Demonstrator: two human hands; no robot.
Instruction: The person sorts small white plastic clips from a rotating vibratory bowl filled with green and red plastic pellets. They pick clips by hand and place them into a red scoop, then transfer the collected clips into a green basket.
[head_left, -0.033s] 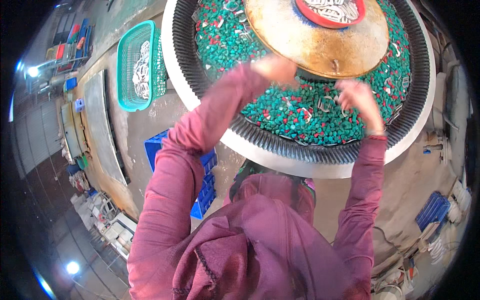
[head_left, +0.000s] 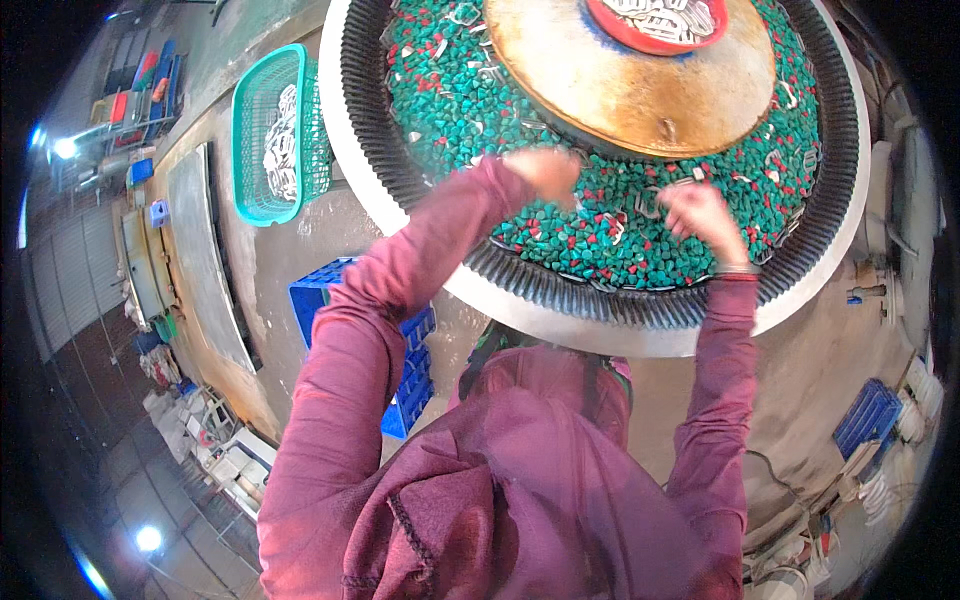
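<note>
A large round tub (head_left: 845, 200) with a pale rim and ribbed dark inner wall holds green and red pellet-like stones (head_left: 620, 262). Flat, pale slotted metal pieces lie among them. Over the left middle of the stones is my left hand (head_left: 546, 174), its fingers blurred; whether it holds anything is hidden. To its right, my right hand (head_left: 704, 217) hovers low over the stones with fingers curled together, near a slotted metal piece (head_left: 648, 203). What its fingers hold, if anything, cannot be made out.
A rusty, pale round cover (head_left: 630, 100) rises from the tub's middle, bearing a red bowl (head_left: 602, 22) of metal pieces. Left of the tub stands a green basket (head_left: 240, 150) with similar pieces. Blue crates (head_left: 408, 385) are stacked near my left arm; another blue crate (head_left: 866, 424) sits far right.
My left hand has drawn back slightly from the cover's edge, toward the left and nearer me. My right hand has shifted a little left, its fingers more tightly curled.
</note>
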